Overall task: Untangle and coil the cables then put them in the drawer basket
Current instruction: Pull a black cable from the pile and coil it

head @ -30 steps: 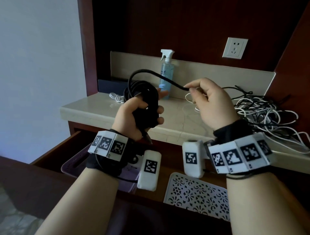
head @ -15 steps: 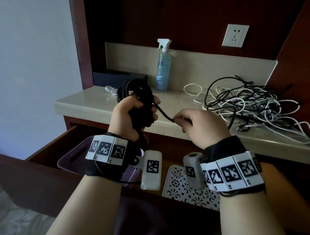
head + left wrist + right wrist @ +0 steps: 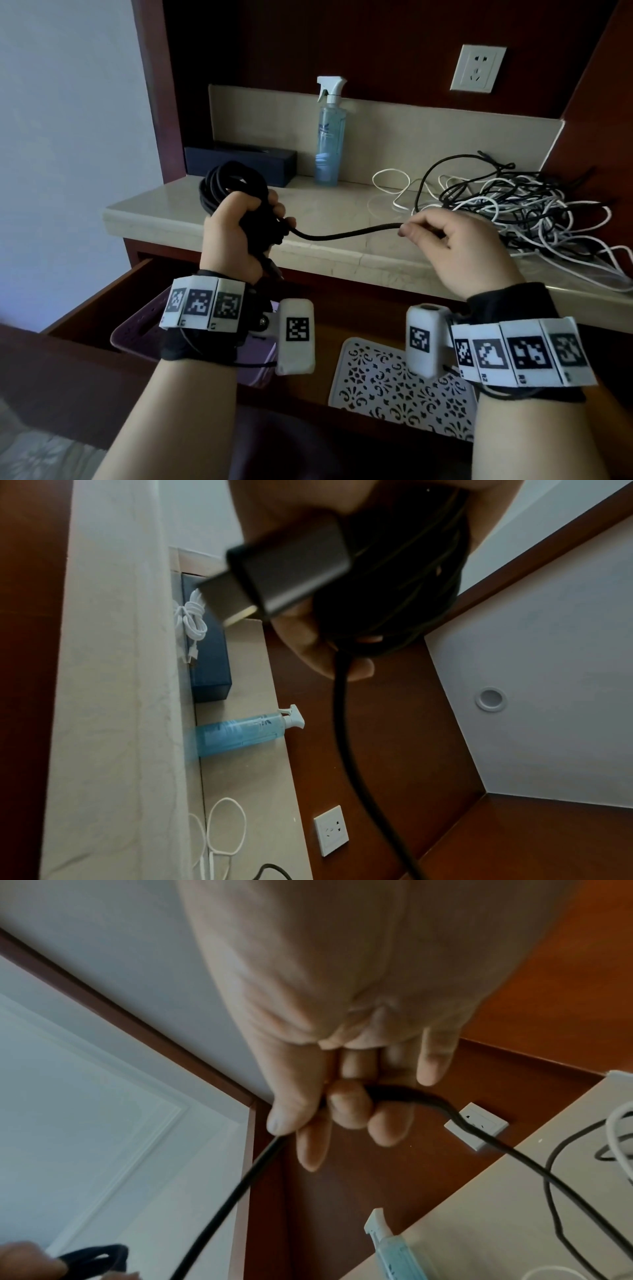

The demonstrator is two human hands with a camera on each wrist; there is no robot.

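From the head view, the left hand (image 3: 236, 233) grips a coiled black cable (image 3: 226, 186) above the counter's (image 3: 342, 212) front edge, while the right hand (image 3: 455, 246) pinches its free run; tangled cables (image 3: 513, 205) lie toward the counter's right end. The left wrist view shows the cable's plug (image 3: 284, 569) jutting from the fist. In the right wrist view, thumb and fingers (image 3: 349, 1104) clamp the black cable.

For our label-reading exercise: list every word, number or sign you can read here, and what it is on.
"R2": right wristband, under a coded square.
"R3": same band, under the next square.
Spray bottle label: too blurred to read.
Left wristband marks: too small to read.
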